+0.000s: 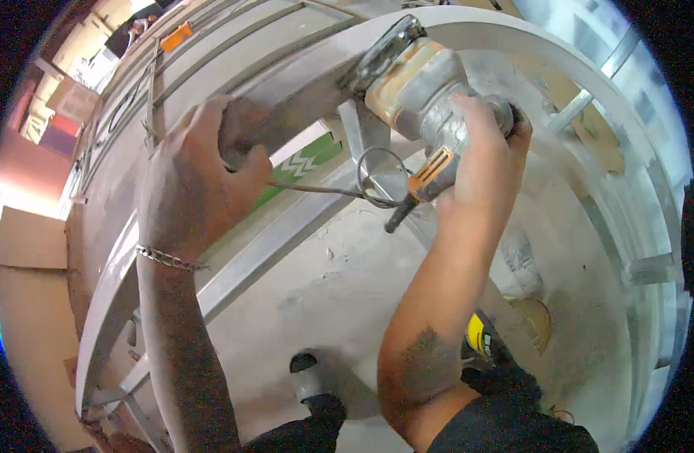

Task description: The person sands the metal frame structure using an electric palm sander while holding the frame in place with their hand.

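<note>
Sander [430, 90] has its cable [316, 188] looped across struts [279, 236] near a green-white box [313, 155].

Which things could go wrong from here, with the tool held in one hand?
The power tool might slip toward the bare left hand, which grips the curved frame nearby. The thin looped cord below the tool may snag. Only the right hand holds the tool, so a kick could be hard to control.

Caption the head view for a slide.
Left hand on a curved frame, right hand holding a dusty power tool.
</note>
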{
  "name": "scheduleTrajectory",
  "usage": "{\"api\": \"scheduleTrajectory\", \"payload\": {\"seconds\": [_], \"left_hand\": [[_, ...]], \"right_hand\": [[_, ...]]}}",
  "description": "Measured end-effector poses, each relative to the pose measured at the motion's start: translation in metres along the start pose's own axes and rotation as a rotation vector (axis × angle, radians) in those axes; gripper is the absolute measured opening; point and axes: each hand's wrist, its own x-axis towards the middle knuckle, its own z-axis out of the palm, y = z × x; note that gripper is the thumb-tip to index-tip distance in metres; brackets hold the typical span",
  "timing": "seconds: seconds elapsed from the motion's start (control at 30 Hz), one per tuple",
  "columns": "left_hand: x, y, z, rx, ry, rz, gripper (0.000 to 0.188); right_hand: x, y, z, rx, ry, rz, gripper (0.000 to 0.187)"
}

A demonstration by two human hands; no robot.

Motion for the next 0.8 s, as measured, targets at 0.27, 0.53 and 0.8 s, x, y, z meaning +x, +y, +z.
{"api": "scheduleTrajectory", "payload": {"seconds": [0.27,0.53,0.8], "left_hand": [[-0.007,-0.014,0.007,-0.024,0.028,-0.057,0.045],[0.033,0.008,0.044,-0.076,-0.119,0.004,0.043],[0.005,0.012,0.001,0.263,-0.004,-0.310,0.057]], "right_hand": [[0.001,0.041,0.008,0.085,0.111,-0.014,0.039],[0.032,0.022,-0.004,0.075,0.184,0.026,0.049],[0.021,0.033,0.013,0.145,0.151,0.118,0.063]]}}
